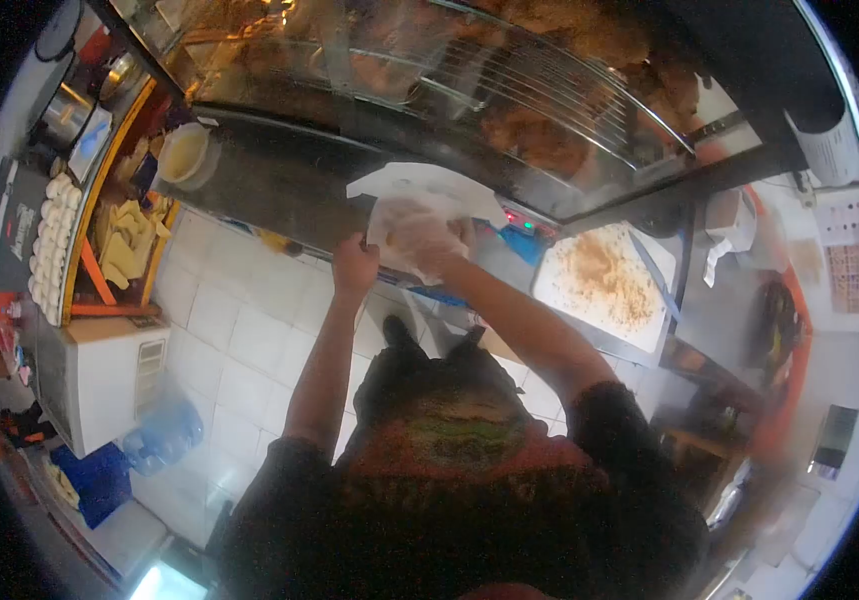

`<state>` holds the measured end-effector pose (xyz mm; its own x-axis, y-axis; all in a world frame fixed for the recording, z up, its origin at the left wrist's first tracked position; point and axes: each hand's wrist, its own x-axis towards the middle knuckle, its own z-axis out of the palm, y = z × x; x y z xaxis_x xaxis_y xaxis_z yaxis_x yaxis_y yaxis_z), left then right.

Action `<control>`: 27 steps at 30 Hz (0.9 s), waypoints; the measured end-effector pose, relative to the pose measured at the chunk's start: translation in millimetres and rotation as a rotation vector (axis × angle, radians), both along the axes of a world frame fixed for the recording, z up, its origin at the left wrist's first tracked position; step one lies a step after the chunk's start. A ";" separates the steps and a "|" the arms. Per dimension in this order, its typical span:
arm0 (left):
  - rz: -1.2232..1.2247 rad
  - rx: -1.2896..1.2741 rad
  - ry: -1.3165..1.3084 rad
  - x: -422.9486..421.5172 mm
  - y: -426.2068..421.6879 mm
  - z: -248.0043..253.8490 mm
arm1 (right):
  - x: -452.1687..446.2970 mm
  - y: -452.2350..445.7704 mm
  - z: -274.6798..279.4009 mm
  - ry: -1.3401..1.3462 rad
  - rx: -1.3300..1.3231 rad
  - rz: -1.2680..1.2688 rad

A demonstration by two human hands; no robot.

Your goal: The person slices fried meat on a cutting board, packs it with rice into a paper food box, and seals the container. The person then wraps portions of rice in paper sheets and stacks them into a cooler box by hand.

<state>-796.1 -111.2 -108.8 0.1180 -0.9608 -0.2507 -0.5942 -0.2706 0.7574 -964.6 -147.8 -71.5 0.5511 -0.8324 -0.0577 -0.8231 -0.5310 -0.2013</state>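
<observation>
A sheet of white paper [427, 181] lies at the front edge of the dark counter, before the grill case. My right hand [421, 238] is over the paper, covered by a thin clear plastic glove or bag. Its fingers are blurred under the plastic, so their grip does not show. My left hand [356, 264] is bare and closed at the paper's lower left edge, which it seems to pinch; the fingertips are partly hidden. A small device with a lit red display [515, 218] and a blue item [521, 245] are right of the paper.
Behind the glass, a wire rack [549, 85] bears browned meat. A white cutting board [599, 285] with brown crumbs holds a long knife [655, 272] on the right. A plastic tub [187, 157] stands left on the dark counter [269, 165]. Egg trays [54, 245] and a water jug [164, 437] are farther left.
</observation>
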 end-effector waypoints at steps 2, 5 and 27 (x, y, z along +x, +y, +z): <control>0.003 -0.282 -0.190 -5.8 0.3 10.5 | 16.3 -8.2 68.1 0.534 0.287 0.254; 0.088 -0.213 -0.298 -10.8 -1.2 24.6 | -10.9 1.6 1.0 0.369 -0.086 0.263; -0.183 -0.521 -0.262 -52.4 36.5 73.5 | -137.2 92.5 105.5 -1.593 1.084 -0.597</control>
<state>-848.6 -74.7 -35.3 -0.0661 -0.9598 0.2729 -0.7803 0.2202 0.5854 -1101.8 -55.3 34.0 0.3278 -0.8573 -0.3970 0.3850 0.5049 -0.7725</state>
